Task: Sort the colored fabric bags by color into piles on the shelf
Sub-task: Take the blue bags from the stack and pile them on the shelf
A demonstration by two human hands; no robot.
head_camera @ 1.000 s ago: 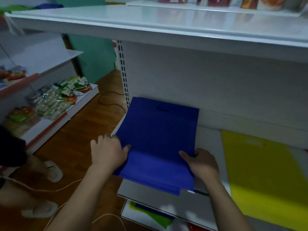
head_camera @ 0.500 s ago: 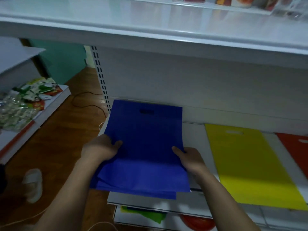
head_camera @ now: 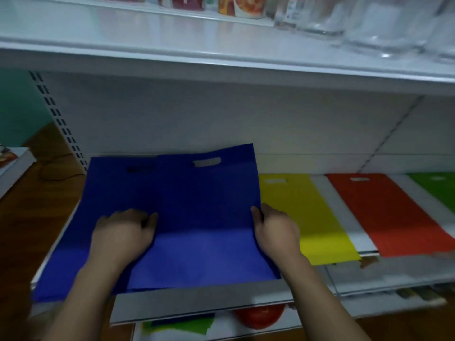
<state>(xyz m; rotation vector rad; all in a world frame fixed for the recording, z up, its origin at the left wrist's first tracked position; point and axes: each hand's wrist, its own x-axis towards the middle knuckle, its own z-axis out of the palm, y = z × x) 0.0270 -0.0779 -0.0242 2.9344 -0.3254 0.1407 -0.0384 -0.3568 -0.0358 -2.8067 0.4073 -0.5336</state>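
Blue bags (head_camera: 172,205) lie at lower left on the shelf (head_camera: 197,299). Left hand (head_camera: 123,232) presses on them, fingers curled; right hand (head_camera: 273,230) grips their right edge beside the yellow bag (head_camera: 307,217).

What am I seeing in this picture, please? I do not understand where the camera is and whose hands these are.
The camera sits on a person's head and looks down, so the two bare arms are that person's own. No robot is here. On the white shelf lie fabric bags by colour: blue bags, then a yellow bag, a red-orange bag and a green bag at the edge. The left hand rests on the blue bags; the right hand grips the top blue bag's right edge.
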